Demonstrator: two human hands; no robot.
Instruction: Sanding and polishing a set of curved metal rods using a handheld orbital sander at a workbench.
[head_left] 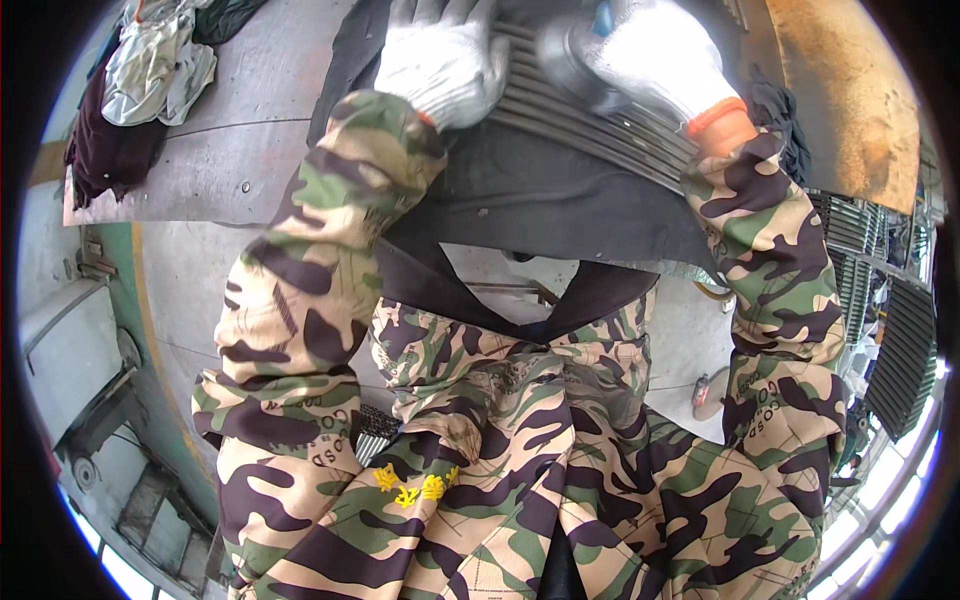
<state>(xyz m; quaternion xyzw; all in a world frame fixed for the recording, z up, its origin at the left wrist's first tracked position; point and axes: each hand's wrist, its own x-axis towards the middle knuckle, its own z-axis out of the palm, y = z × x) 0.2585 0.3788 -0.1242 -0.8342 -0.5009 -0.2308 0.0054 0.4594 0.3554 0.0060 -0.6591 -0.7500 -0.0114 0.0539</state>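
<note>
My left hand, in a white knitted glove, lies with fingers stretched out at the left ends of a row of slim dark metal bars. My right hand, gloved in white with an orange cuff, is closed around a dark rounded object held over the bars. Motion blurs that object, and its kind cannot be made out; a bit of blue shows beside it. Under the bars a black cloth covers the work table and hangs over its near edge.
Crumpled grey and dark cloths lie on the metal tabletop at left. A rust-stained sheet is at right, with stacks of dark ribbed bars beyond it. Grey machinery stands at lower left.
</note>
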